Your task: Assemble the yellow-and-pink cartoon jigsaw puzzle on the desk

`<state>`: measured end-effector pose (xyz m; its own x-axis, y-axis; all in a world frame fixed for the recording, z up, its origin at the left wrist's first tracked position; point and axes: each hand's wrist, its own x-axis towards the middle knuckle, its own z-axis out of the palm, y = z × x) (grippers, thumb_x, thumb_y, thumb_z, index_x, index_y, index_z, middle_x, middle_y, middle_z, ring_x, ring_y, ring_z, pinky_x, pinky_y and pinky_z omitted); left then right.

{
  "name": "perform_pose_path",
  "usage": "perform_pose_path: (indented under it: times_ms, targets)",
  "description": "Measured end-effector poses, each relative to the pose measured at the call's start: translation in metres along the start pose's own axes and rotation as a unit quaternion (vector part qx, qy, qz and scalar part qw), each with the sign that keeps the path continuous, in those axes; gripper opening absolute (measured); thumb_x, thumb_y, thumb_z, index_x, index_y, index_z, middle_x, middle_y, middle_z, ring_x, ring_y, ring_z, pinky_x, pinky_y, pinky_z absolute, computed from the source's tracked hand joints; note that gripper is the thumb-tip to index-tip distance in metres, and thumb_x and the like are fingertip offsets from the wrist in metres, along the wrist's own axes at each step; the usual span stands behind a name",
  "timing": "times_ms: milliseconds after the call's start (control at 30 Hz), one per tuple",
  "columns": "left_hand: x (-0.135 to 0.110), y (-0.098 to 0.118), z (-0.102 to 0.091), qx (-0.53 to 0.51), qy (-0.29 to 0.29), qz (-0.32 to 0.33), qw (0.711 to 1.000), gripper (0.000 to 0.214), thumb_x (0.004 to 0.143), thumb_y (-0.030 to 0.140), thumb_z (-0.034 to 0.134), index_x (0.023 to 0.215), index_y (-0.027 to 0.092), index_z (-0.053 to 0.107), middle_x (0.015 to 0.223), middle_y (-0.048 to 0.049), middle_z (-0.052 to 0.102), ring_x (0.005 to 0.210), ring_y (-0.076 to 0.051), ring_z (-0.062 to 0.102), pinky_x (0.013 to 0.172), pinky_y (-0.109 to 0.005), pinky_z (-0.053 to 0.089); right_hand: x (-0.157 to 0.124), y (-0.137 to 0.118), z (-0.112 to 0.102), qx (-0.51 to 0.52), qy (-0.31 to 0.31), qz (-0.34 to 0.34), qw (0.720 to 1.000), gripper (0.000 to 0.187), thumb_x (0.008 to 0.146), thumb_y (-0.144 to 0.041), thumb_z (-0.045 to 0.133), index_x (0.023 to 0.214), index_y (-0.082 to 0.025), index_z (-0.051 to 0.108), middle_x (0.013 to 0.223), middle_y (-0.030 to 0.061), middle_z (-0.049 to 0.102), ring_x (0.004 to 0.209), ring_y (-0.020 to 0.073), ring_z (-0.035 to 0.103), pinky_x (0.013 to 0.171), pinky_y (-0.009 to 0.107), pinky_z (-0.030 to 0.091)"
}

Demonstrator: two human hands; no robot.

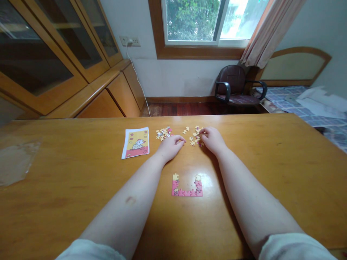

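Note:
My left hand (pixel 171 147) lies on the table, fingers stretched to the right and nothing seen in them. Just beyond it is a heap of loose jigsaw pieces (pixel 162 134), partly hidden by the hand. My right hand (pixel 213 140) reaches into a second loose heap of yellowish pieces (pixel 193 139). Its thumb and fingers are bent close together at the heap's right side; what is between them is too small to make out. Nearer me, joined pink and yellow pieces form a U-shaped puzzle border (pixel 187 193), open at the far side.
A picture card (pixel 136 143) with a white duck-like animal lies left of the heaps. Two or so loose yellow pieces (pixel 185 130) sit between the heaps. A clear plastic bag (pixel 17 159) is at the far left of the wooden table (pixel 81 173). Behind stands an armchair (pixel 234 85).

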<state>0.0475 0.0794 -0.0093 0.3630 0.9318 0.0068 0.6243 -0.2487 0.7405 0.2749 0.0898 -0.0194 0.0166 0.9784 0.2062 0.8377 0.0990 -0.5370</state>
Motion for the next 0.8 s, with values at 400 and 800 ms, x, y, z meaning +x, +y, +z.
perform_pose_path:
  times_ms: [400, 800]
  targets:
    - [0.001, -0.002, 0.002, -0.002, 0.001, 0.008, 1.000, 0.026, 0.087, 0.032, 0.052, 0.094, 0.019, 0.072, 0.073, -0.0015, 0.064, 0.069, -0.017, 0.055, 0.063, -0.028, 0.038, -0.007, -0.010, 0.005, -0.060, -0.014, -0.013, 0.998, 0.022, 0.081, -0.036, 0.066, 0.097, -0.023, 0.075, 0.116, 0.0079, 0.069, 0.110, 0.0285, 0.054, 0.098, 0.041, 0.037]
    - [0.000, -0.001, 0.001, -0.013, 0.004, -0.001, 1.000, 0.024, 0.086, 0.032, 0.052, 0.092, 0.019, 0.072, 0.067, -0.0004, 0.060, 0.066, -0.017, 0.054, 0.061, -0.028, 0.036, 0.000, 0.006, -0.001, -0.035, 0.085, 0.116, 0.989, 0.032, 0.082, -0.014, 0.048, 0.094, -0.022, 0.076, 0.103, 0.0103, 0.072, 0.101, 0.0274, 0.060, 0.091, 0.040, 0.042]
